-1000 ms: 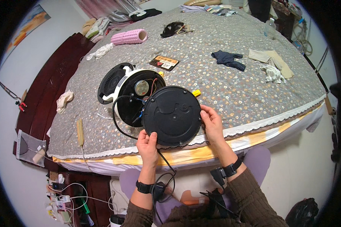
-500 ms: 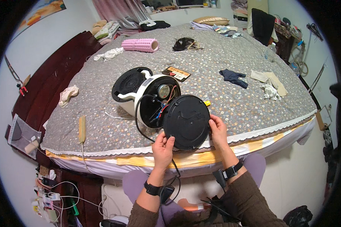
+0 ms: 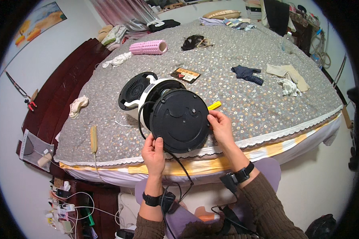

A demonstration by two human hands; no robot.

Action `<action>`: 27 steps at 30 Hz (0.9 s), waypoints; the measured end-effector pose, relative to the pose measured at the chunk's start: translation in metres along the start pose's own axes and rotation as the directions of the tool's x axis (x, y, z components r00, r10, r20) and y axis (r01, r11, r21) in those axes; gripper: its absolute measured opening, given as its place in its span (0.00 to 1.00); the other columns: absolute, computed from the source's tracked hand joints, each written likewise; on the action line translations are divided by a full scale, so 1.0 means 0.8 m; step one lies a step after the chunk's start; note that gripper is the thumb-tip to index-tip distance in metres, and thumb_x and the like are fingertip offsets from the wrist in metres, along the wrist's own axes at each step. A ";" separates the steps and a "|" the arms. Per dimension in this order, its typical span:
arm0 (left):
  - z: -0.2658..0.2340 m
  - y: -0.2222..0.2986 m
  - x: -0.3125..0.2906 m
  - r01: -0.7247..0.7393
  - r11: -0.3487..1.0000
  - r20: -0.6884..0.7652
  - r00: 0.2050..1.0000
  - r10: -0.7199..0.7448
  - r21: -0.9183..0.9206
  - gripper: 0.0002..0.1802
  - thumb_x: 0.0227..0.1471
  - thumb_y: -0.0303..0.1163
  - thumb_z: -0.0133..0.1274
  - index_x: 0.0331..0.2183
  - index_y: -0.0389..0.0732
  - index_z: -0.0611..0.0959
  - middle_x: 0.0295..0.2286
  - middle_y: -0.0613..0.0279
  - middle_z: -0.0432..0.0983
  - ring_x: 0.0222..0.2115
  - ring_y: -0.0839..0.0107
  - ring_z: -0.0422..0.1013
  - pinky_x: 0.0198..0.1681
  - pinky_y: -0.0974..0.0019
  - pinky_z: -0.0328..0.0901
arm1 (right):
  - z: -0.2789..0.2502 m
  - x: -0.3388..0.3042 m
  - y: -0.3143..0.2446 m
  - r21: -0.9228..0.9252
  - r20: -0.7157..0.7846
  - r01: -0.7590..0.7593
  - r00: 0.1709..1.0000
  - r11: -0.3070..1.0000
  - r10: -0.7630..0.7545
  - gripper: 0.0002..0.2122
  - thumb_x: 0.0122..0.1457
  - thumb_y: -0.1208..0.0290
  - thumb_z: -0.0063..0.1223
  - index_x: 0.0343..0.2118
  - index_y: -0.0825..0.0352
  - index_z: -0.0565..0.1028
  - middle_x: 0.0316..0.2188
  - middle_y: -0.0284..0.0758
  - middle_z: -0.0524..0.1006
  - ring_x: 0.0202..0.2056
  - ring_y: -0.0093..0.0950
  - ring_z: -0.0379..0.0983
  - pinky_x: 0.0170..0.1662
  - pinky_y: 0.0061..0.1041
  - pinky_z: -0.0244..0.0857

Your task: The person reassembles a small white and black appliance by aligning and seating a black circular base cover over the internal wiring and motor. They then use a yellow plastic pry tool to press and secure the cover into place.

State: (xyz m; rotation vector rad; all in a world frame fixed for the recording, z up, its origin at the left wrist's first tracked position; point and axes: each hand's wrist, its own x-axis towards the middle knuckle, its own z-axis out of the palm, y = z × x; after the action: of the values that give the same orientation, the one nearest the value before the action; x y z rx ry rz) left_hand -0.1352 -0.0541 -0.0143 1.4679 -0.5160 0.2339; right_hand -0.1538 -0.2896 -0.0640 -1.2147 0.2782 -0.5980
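Between my hands is a round black base cover (image 3: 179, 123) with small feet near its rim. My left hand (image 3: 153, 154) pinches its lower left edge, and my right hand (image 3: 220, 126) grips its right edge. Behind the cover a white and black appliance (image 3: 132, 95) lies on its side on the bed, a vented black end at its far left. The cover now hides most of the appliance's open inside. A black power cord (image 3: 141, 119) loops around the cover's left side and hangs down toward my lap. A yellow handle (image 3: 214, 105) shows just beyond my right fingertips.
The appliance rests on a patterned grey bedspread (image 3: 227, 93). Around it lie a dark flat box (image 3: 185, 75), a pink foam roller (image 3: 148, 47), a navy garment (image 3: 247, 75) and a beige stick with a cord (image 3: 93, 139). Cables and chargers (image 3: 68, 207) clutter the lower left.
Both hands have moved the cover left and up, over the appliance's open end. The wires and round metal part that showed inside are now mostly covered. My view has shifted slightly.
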 end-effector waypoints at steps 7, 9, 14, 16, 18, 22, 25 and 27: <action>-0.016 0.025 0.025 -0.176 0.903 -0.048 0.976 0.211 0.393 0.23 0.64 0.33 0.54 0.56 0.31 0.76 0.27 0.72 0.74 0.27 0.83 0.64 0.30 0.77 0.61 | 0.051 0.017 0.007 0.076 0.016 -0.080 0.997 0.994 0.079 0.12 0.65 0.73 0.53 0.50 0.70 0.76 0.33 0.27 0.80 0.31 0.14 0.71 0.36 0.17 0.65; -0.018 0.025 0.028 -0.163 0.868 -0.062 0.974 0.216 0.469 0.23 0.64 0.33 0.55 0.56 0.31 0.76 0.26 0.71 0.74 0.26 0.83 0.64 0.29 0.76 0.61 | 0.056 0.020 0.012 0.069 0.015 -0.116 0.993 0.991 0.115 0.12 0.65 0.73 0.53 0.50 0.70 0.77 0.33 0.27 0.80 0.31 0.14 0.72 0.36 0.17 0.65; -0.017 0.020 0.035 -0.160 0.773 -0.064 0.966 0.250 0.614 0.23 0.62 0.33 0.57 0.55 0.32 0.77 0.22 0.68 0.72 0.24 0.81 0.64 0.26 0.73 0.61 | 0.059 0.027 0.018 0.121 0.016 -0.181 0.984 0.976 0.180 0.12 0.65 0.73 0.53 0.49 0.68 0.77 0.32 0.26 0.80 0.29 0.14 0.71 0.33 0.16 0.64; -0.017 0.021 0.039 -0.158 0.698 -0.052 0.961 0.270 0.698 0.24 0.61 0.33 0.58 0.55 0.33 0.77 0.20 0.66 0.72 0.22 0.80 0.64 0.24 0.71 0.60 | 0.061 0.032 0.019 0.122 0.003 -0.215 0.976 0.969 0.216 0.12 0.64 0.74 0.53 0.49 0.70 0.77 0.34 0.30 0.81 0.32 0.17 0.73 0.36 0.18 0.66; -0.015 0.020 0.042 -0.178 0.653 -0.034 0.954 0.299 0.736 0.24 0.60 0.33 0.59 0.55 0.35 0.77 0.19 0.65 0.71 0.19 0.78 0.64 0.23 0.70 0.60 | 0.064 0.038 0.021 0.110 -0.019 -0.245 0.969 0.963 0.248 0.13 0.63 0.76 0.54 0.49 0.74 0.76 0.38 0.38 0.82 0.38 0.22 0.77 0.44 0.22 0.70; -0.015 0.019 0.046 -0.197 0.532 0.012 0.944 0.330 0.823 0.25 0.58 0.33 0.61 0.56 0.37 0.77 0.18 0.62 0.73 0.16 0.73 0.66 0.22 0.68 0.62 | 0.069 0.050 0.032 0.086 -0.030 -0.222 0.974 0.971 0.225 0.12 0.63 0.74 0.54 0.48 0.72 0.78 0.36 0.34 0.82 0.34 0.21 0.76 0.38 0.22 0.68; -0.011 0.014 0.048 -0.218 0.540 0.001 0.928 0.373 0.813 0.26 0.57 0.32 0.62 0.56 0.38 0.77 0.18 0.61 0.75 0.16 0.70 0.68 0.22 0.67 0.63 | 0.070 0.054 0.042 0.000 -0.056 -0.181 0.982 0.983 0.181 0.11 0.64 0.72 0.54 0.47 0.68 0.78 0.33 0.28 0.80 0.30 0.16 0.72 0.29 0.19 0.65; -0.010 0.010 0.050 -0.237 0.512 0.027 0.922 0.385 0.826 0.27 0.56 0.33 0.63 0.56 0.38 0.77 0.18 0.60 0.75 0.16 0.71 0.69 0.23 0.66 0.64 | 0.069 0.056 0.046 -0.002 -0.057 -0.149 0.987 0.989 0.149 0.11 0.64 0.72 0.54 0.47 0.68 0.79 0.34 0.28 0.80 0.30 0.16 0.73 0.29 0.19 0.65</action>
State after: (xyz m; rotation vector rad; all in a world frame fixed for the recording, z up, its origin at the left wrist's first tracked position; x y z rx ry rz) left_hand -0.1027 -0.0513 0.0112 2.2396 -0.5679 0.9998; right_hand -0.0788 -0.2635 -0.0744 -1.1729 0.4151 -0.5021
